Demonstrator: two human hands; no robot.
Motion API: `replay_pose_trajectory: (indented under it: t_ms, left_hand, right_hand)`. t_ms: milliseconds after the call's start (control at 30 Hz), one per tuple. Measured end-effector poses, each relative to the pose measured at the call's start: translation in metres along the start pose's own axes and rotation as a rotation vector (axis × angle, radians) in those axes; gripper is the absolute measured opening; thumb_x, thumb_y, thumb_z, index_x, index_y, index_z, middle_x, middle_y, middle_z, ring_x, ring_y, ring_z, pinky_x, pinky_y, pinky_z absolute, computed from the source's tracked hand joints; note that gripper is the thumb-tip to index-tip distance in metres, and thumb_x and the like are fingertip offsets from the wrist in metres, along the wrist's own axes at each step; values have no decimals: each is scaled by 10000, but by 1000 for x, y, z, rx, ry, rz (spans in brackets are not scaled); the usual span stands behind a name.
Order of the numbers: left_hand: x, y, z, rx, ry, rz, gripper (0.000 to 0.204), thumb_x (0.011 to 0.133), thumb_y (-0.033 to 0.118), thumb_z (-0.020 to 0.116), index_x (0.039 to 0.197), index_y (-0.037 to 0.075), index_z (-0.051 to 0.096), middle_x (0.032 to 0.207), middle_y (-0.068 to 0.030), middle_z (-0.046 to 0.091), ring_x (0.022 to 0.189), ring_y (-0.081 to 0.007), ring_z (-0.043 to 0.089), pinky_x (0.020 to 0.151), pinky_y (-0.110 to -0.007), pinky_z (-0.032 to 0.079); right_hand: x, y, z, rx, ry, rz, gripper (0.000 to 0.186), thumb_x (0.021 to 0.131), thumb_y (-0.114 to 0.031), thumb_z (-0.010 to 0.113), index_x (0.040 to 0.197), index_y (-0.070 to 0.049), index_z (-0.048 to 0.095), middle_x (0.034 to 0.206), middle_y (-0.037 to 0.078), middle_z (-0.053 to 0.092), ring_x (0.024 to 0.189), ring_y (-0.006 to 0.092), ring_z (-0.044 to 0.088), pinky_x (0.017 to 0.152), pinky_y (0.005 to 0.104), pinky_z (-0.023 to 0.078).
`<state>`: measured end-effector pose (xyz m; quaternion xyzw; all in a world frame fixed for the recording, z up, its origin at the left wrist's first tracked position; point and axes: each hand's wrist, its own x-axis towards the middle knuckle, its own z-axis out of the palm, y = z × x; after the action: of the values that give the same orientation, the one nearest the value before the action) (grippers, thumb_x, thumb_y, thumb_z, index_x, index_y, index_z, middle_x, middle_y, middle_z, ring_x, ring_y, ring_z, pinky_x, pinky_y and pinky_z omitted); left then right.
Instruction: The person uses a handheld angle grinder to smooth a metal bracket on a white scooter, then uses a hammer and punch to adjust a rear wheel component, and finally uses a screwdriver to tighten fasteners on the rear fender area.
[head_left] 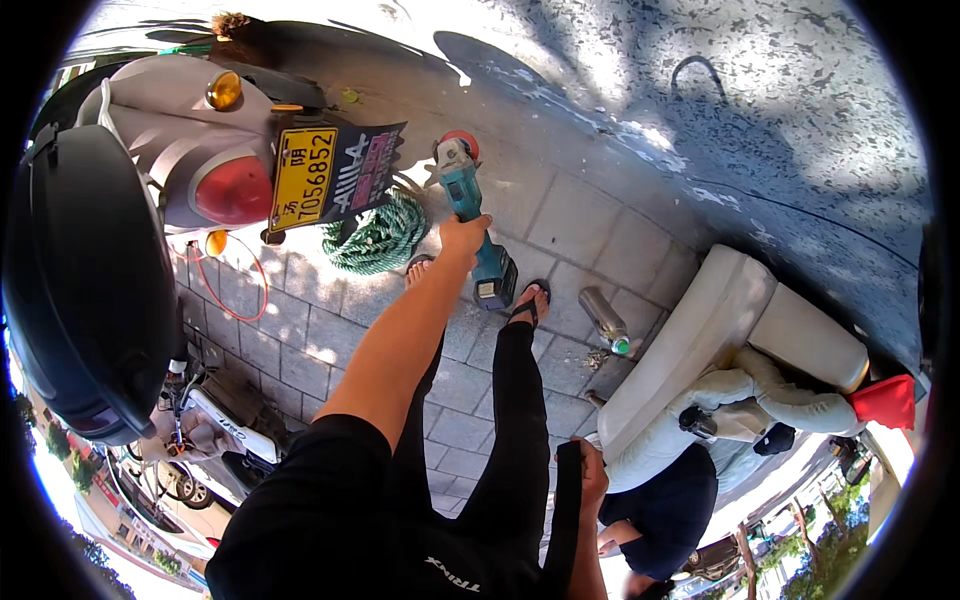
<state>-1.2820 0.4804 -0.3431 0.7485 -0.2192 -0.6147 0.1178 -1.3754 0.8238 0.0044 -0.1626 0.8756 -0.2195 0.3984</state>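
My left hand (pixel 463 240) is stretched out ahead, closed around the body of a teal cordless angle grinder (pixel 462 188). The grinder's head with a reddish disc points away from me, and its dark battery end hangs toward my feet. At lower right, my right hand (pixel 592 472) is closed on a black strip of cloth (pixel 567 500), whose lower end I cannot trace. Below the grinder, my feet in black flip-flops (pixel 527 304) stand on the paving. A coil of green rope (pixel 378 236) lies on the ground left of the grinder.
A scooter with a black top box (pixel 90 290) and red tail light (pixel 232 192) stands left. A metal bottle (pixel 603 318) lies on the paving (pixel 455 400). At right is a beige padded seat (pixel 690 340), with another person (pixel 665 510) close by. A grey wall (pixel 720 130) rises ahead.
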Motion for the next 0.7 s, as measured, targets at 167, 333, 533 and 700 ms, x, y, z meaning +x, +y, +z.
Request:
replay_pose_trajectory:
  t_ms: [167,333,533,700]
  left_hand:
    - [122,-24,45,-41,195,44,419,809,200,895,1107,-49,738,993,-157,755,877,-276,728,789,-457,583]
    - [187,-11,67,-118,246,60,448,804,194,903,1139,-58,747,1076,-196,764,960,-303,745,845,-457,586]
    - [234,-5,79,-106,373,4,547,814,223,916,1217,-95,729,1203,-243,757,1045,-332,753,895,-439,590]
    - [243,-8,83,-107,302,3,567,845,255,914,1240,-99,714,1167,-222,756,995,-323,745,859,-439,599]
  right_hand:
    - [42,39,6,17,20,233,257,1012,-111,663,1184,68,728,936,136,782,857,206,748,809,330,585]
    - [68,54,15,-4,-16,289,247,1006,-96,666,1182,64,731,959,133,782,851,203,741,801,334,583]
    - [91,48,17,-82,-56,221,229,995,-77,649,1161,59,729,955,133,782,867,218,751,817,343,589]
    - [94,41,12,-52,-24,258,208,995,-44,639,1156,71,703,928,138,777,855,224,756,811,339,591]
